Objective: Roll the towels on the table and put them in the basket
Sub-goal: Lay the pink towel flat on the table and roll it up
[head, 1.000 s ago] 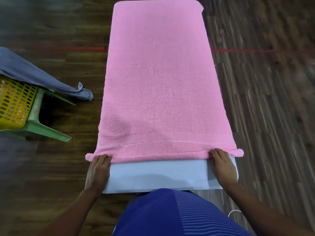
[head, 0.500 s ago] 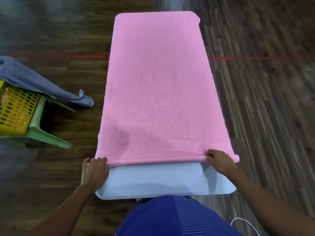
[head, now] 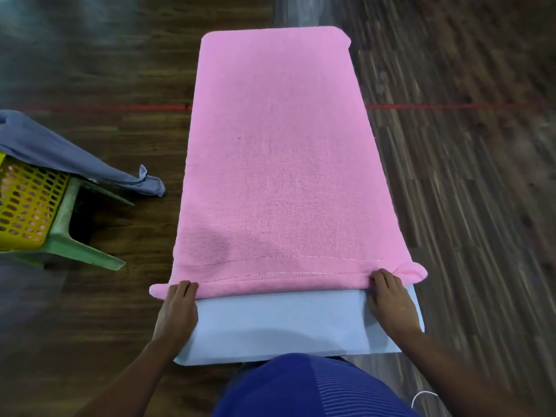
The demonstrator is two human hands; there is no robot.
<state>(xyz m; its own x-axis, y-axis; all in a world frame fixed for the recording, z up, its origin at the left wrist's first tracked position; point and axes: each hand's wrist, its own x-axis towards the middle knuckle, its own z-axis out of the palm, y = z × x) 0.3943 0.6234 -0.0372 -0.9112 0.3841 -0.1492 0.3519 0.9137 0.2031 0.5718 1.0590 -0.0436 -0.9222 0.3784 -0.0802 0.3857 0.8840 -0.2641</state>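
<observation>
A pink towel [head: 276,164] lies flat along a narrow pale blue table [head: 282,323], covering all but the near end. Its near edge is turned into a thin roll across the table's width. My left hand [head: 177,311] presses on the left end of that roll with its fingertips on the fabric. My right hand [head: 389,299] does the same at the right end. A yellow perforated basket [head: 24,200] sits at the far left on a green stool [head: 69,236].
A grey-blue cloth [head: 60,152] is draped over the basket and hangs toward the table. Dark wooden floor surrounds the table, with a red line [head: 451,106] crossing it. A white cable [head: 421,397] shows at the bottom right.
The rolled near edge has been pushed a little farther away from me, and both hands moved with it. The view has shifted slightly.
</observation>
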